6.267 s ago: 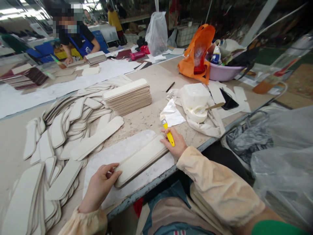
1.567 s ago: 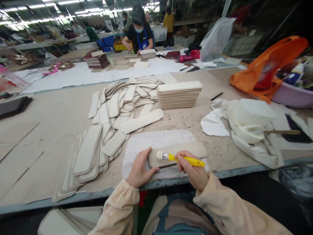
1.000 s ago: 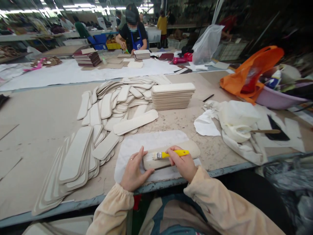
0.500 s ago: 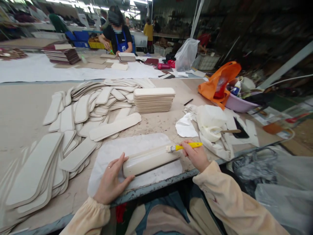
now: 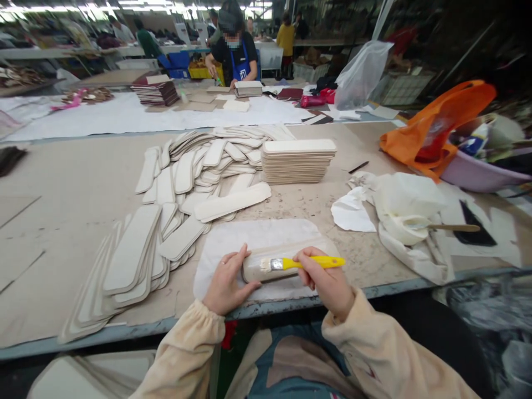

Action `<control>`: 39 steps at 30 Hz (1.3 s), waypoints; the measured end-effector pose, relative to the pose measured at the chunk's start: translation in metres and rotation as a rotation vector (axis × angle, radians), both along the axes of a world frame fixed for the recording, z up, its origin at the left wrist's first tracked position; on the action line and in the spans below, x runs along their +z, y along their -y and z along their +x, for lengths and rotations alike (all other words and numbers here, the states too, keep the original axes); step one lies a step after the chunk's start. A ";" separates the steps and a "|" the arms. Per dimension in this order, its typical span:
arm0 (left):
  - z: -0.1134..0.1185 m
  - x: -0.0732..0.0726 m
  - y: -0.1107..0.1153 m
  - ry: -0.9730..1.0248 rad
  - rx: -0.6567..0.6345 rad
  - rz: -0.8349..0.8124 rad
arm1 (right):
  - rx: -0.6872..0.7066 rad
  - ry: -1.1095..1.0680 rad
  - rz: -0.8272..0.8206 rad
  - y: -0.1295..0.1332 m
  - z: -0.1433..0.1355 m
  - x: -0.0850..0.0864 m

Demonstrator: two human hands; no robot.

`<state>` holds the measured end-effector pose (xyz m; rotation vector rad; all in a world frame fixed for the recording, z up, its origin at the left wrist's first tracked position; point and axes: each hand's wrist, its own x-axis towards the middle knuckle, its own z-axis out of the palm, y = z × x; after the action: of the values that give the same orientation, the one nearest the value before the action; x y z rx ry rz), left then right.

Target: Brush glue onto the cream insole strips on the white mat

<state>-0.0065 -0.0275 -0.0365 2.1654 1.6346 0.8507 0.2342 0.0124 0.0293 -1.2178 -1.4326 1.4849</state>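
A long cream piece with rounded ends lies on a white sheet near the table's front edge. My left hand rests at its left end, thumb and fingers spread around that end. Pinched in my right hand is a yellow brush, its pale bristles on the left half of the piece's top. Part of the piece is hidden behind the brush and my right hand.
Loose cream pieces spread over the left, beside a neat stack. At right are a cloth-wrapped container with a stick, an orange bag and a purple basin. A person works at the table beyond.
The brush in my right hand has moved left along the piece, toward my left hand. The camera view has turned, so the table scene sits differently in the frame.
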 end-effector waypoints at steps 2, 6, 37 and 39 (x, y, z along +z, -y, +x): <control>0.000 0.000 0.000 -0.003 -0.004 0.006 | 0.067 0.001 0.001 0.002 -0.018 -0.007; -0.001 -0.003 0.000 -0.001 -0.007 0.004 | 0.122 0.058 0.051 0.000 -0.029 -0.020; -0.005 -0.010 -0.002 -0.101 -0.013 0.087 | -0.192 0.580 0.353 -0.032 0.117 0.007; -0.005 -0.010 -0.003 -0.097 -0.011 0.076 | -0.271 0.548 0.428 -0.027 0.118 0.010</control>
<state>-0.0117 -0.0249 -0.0467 2.2987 1.6592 0.8291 0.3523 0.0398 0.0395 -1.5239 -1.7334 0.6326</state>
